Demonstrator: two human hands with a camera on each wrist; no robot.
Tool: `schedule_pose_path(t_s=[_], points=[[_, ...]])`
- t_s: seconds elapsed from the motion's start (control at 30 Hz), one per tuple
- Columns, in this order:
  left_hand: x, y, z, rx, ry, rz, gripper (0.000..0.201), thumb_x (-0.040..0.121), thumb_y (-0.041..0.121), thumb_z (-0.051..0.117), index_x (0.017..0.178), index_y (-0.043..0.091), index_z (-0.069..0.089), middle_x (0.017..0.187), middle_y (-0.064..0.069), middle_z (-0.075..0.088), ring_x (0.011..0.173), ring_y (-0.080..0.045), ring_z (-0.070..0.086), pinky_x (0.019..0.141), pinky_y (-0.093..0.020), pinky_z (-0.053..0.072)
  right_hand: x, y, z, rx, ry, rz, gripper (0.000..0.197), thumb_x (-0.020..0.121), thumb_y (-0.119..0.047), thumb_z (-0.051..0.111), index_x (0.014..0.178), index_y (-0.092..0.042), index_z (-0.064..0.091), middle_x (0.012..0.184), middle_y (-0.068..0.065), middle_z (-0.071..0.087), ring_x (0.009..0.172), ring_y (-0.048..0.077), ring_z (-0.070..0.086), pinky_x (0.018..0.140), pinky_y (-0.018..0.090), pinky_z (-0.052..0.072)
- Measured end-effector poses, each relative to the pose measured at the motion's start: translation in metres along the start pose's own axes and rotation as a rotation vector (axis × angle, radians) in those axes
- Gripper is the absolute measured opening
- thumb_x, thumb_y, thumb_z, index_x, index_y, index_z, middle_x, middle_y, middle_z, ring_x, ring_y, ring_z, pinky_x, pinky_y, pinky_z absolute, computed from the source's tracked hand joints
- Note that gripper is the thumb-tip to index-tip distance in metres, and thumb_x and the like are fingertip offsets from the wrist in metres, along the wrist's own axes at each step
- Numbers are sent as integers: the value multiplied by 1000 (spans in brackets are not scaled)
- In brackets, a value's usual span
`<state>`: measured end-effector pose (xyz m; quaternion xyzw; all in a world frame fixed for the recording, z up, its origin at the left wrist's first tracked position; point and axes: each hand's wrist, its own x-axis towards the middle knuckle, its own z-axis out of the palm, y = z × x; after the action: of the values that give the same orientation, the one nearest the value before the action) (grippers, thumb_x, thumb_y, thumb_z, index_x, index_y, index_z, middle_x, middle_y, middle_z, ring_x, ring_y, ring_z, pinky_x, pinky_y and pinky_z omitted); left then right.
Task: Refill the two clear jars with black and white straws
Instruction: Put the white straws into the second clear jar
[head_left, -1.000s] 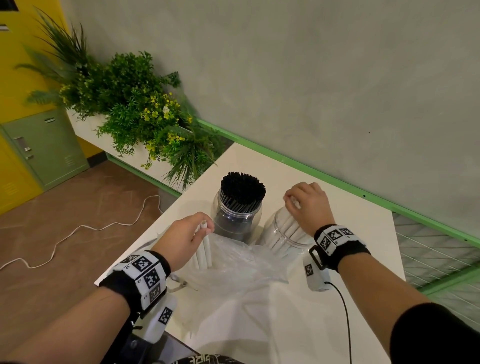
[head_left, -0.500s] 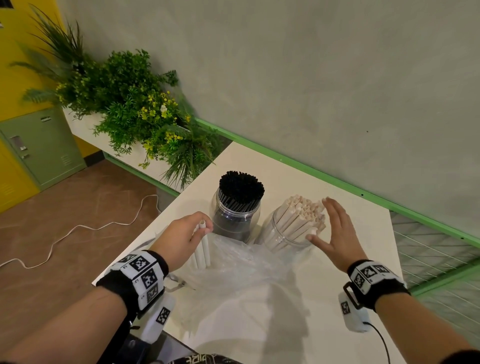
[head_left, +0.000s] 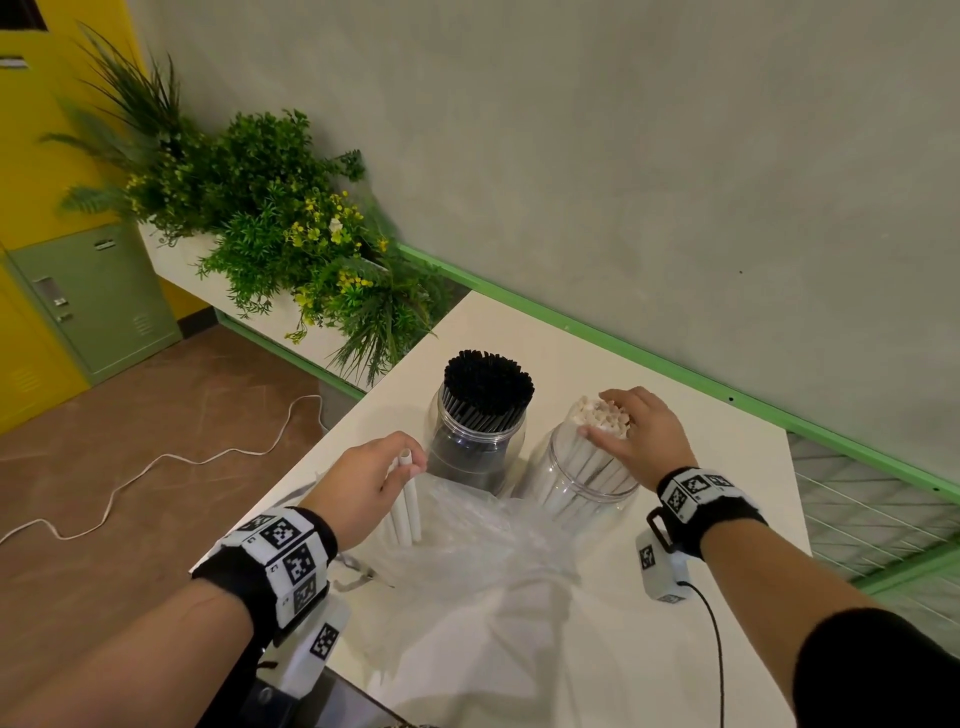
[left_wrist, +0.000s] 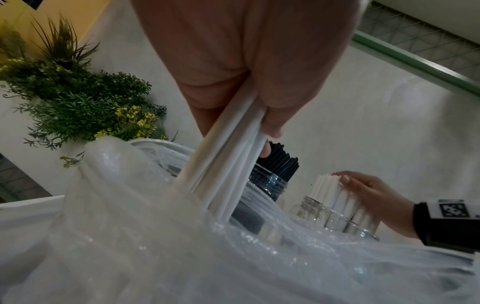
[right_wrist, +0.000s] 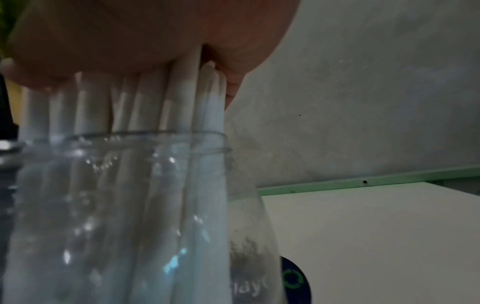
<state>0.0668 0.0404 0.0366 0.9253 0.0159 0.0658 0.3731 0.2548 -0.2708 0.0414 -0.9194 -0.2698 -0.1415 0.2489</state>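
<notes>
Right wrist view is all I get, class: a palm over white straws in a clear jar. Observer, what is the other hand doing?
Observer: The left hand grips loose white straws, their lower ends inside a clear plastic bag.
Operator: Is there a second jar?
Observer: Yes, a black-straw jar, packed full, stands beside the white-straw jar, on the left hand's side.
Operator: And my hand from above?
Observer: The right hand has thumb and fingers gathered round the jarred white straws near their tops.
</notes>
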Motion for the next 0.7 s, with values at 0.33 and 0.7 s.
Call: schedule_pose_path(t_s=[0.33,0.7], points=[[0,3,0,-11,-20,-13,9,96,29,48,92,33,55,75,3,60,68,-21,58,65,-35,48,1,-16,-11,-142,-53,55,76,81,-73,45,137,-21,44,134,6,44,120,26,39,99,45,40],[4,3,-12,20,-99,-43,2,92,28,56,95,28,56,94,9,60,75,-2,52,61,-10,33,-31,-163,-39,154,-681,-140,58,91,-50,54,140,-22,42,133,-4,42,119,8,42,99,22,37]])
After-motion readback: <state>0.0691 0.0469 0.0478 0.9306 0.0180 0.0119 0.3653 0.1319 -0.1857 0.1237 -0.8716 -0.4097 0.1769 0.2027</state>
